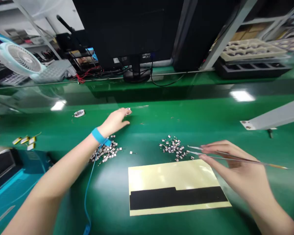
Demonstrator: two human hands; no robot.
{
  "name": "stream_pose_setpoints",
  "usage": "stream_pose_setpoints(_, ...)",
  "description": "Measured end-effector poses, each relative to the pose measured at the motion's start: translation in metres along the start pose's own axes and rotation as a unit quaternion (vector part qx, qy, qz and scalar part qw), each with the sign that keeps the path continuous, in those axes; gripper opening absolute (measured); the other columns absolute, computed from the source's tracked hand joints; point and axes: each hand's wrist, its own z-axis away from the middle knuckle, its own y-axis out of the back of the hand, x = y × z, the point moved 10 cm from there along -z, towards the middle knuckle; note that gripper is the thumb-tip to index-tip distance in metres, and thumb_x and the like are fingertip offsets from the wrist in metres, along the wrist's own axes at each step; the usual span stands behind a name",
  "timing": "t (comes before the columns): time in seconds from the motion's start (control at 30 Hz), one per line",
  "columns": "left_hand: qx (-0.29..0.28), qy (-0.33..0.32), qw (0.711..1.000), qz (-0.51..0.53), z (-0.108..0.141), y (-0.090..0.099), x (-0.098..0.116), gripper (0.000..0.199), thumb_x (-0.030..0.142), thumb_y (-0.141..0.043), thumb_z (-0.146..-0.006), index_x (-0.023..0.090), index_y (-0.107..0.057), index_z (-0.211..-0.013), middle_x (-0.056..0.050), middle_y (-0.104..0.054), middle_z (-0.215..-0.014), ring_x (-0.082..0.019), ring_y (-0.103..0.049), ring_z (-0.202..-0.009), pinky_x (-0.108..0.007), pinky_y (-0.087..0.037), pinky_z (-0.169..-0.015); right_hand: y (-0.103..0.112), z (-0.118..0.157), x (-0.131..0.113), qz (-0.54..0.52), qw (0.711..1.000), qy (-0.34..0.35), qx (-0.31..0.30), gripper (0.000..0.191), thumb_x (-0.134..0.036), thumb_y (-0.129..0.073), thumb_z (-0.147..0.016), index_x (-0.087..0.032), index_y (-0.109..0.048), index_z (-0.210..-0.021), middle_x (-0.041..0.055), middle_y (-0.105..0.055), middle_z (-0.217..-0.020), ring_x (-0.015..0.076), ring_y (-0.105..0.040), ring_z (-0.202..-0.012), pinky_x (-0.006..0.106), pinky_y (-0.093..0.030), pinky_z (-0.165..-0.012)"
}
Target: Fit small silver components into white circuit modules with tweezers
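My left hand (114, 122) reaches out over the far part of the green bench, thumb spread away from the fingers. Its fingertips touch a small white-rimmed part (128, 111), partly hidden beneath them. My right hand (242, 173) grips a pair of tweezers (271, 165), tips apart and pointing left. Just left of those tips lies a loose pile of tiny silvery parts (172, 147) with short dark leads. A second pile of them (110, 151) sits below my left wrist, and a single one (131, 152) lies between the piles.
A yellow backing sheet (171, 174) bearing a black strip (176, 198) lies in front. A blue wrist strap (100, 136) trails its cord. Another white-rimmed part (79, 113), yellow cells (24, 140), a teal box (17, 192), a metal bracket (274, 116) and a monitor stand (136, 73) surround the area.
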Motion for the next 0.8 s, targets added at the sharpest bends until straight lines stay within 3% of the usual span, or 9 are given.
stream_pose_setpoints(0.1, -0.12, -0.085, 0.989, -0.011, 0.042, -0.024, 0.048, 0.031, 0.019, -0.06, -0.071, 0.017, -0.053, -0.101, -0.005, -0.059, -0.098, -0.019, -0.057, -0.087, -0.029, -0.046, -0.076, -0.027, 0.006, -0.005, 0.012, 0.992, 0.002, -0.126, 0.007, -0.026, -0.053, -0.078, -0.021, -0.049, -0.075, 0.0024, -0.055, -0.078, 0.0159, -0.056, -0.073, 0.027, -0.046, -0.06)
stream_pose_setpoints(0.2, -0.136, -0.148, 0.979, -0.032, 0.08, -0.043, 0.079, 0.042, 0.008, -0.048, -0.077, 0.019, -0.04, -0.118, -0.007, -0.054, -0.108, -0.019, -0.052, -0.097, -0.029, -0.044, -0.081, -0.056, 0.023, -0.014, 0.086, 0.961, 0.005, -0.262, 0.015, -0.024, -0.035, -0.086, -0.021, -0.039, -0.072, 0.0006, -0.052, -0.065, 0.0142, -0.053, -0.058, 0.025, -0.041, -0.049)
stream_pose_setpoints(0.3, -0.119, -0.155, 0.977, -0.082, 0.098, -0.057, 0.084, 0.045, 0.0, -0.035, -0.079, 0.02, -0.038, -0.12, -0.008, -0.053, -0.108, -0.019, -0.051, -0.097, -0.03, -0.044, -0.081, -0.081, 0.045, -0.021, 0.202, 0.908, 0.038, -0.364, 0.014, -0.016, -0.034, -0.086, -0.02, -0.039, -0.073, -0.0003, -0.052, -0.062, 0.0148, -0.051, -0.051, 0.025, -0.034, -0.044)
stream_pose_setpoints(0.4, -0.097, -0.145, 0.977, -0.126, 0.101, -0.059, 0.077, 0.037, 0.001, -0.034, -0.079, 0.015, -0.047, -0.111, -0.01, -0.056, -0.097, -0.021, -0.054, -0.087, -0.034, -0.046, -0.075, -0.11, 0.071, -0.024, 0.252, 0.846, 0.091, -0.461, 0.011, -0.014, -0.051, -0.078, -0.018, -0.045, -0.07, -0.0009, -0.056, -0.065, 0.0161, -0.054, -0.053, 0.025, -0.032, -0.045)
stream_pose_setpoints(0.47, -0.075, -0.15, 0.981, -0.102, 0.099, -0.052, 0.077, 0.031, 0.005, -0.036, -0.08, 0.015, -0.052, -0.104, -0.009, -0.056, -0.091, -0.02, -0.055, -0.082, -0.032, -0.047, -0.072, -0.125, 0.079, -0.024, 0.245, 0.837, 0.105, -0.478, 0.015, -0.018, -0.061, -0.072, -0.018, -0.047, -0.065, -0.0019, -0.057, -0.064, 0.016, -0.055, -0.055, 0.025, -0.032, -0.046)
stream_pose_setpoints(0.6, -0.029, -0.173, 0.984, 0.014, 0.094, -0.037, 0.101, 0.025, 0.011, -0.038, -0.081, 0.018, -0.059, -0.091, -0.006, -0.054, -0.087, -0.015, -0.055, -0.076, -0.024, -0.046, -0.065, -0.141, 0.074, -0.027, 0.23, 0.872, 0.108, -0.418, 0.015, -0.026, -0.06, -0.075, -0.017, -0.05, -0.069, -0.0016, -0.059, -0.064, 0.0152, -0.056, -0.057, 0.024, -0.03, -0.047)
stream_pose_setpoints(0.73, 0.015, -0.216, 0.96, 0.175, 0.087, -0.043, 0.141, 0.025, 0.006, -0.04, -0.078, 0.016, -0.062, -0.084, -0.005, -0.052, -0.085, -0.012, -0.054, -0.076, -0.021, -0.045, -0.065, -0.143, 0.073, -0.026, 0.227, 0.884, 0.115, -0.392, 0.017, -0.028, -0.056, -0.076, -0.016, -0.05, -0.066, -0.0019, -0.057, -0.056, 0.0137, -0.053, -0.049, 0.023, -0.024, -0.044)
stream_pose_setpoints(0.8, 0.042, -0.19, 0.945, 0.262, 0.081, -0.052, 0.143, 0.023, 0.006, -0.042, -0.077, 0.016, -0.062, -0.08, -0.004, -0.051, -0.082, -0.011, -0.053, -0.075, -0.021, -0.045, -0.064, -0.137, 0.072, -0.022, 0.248, 0.886, 0.114, -0.376, 0.024, -0.032, -0.052, -0.077, -0.016, -0.049, -0.06, -0.0022, -0.052, -0.047, 0.0125, -0.049, -0.041, 0.023, -0.021, -0.043)
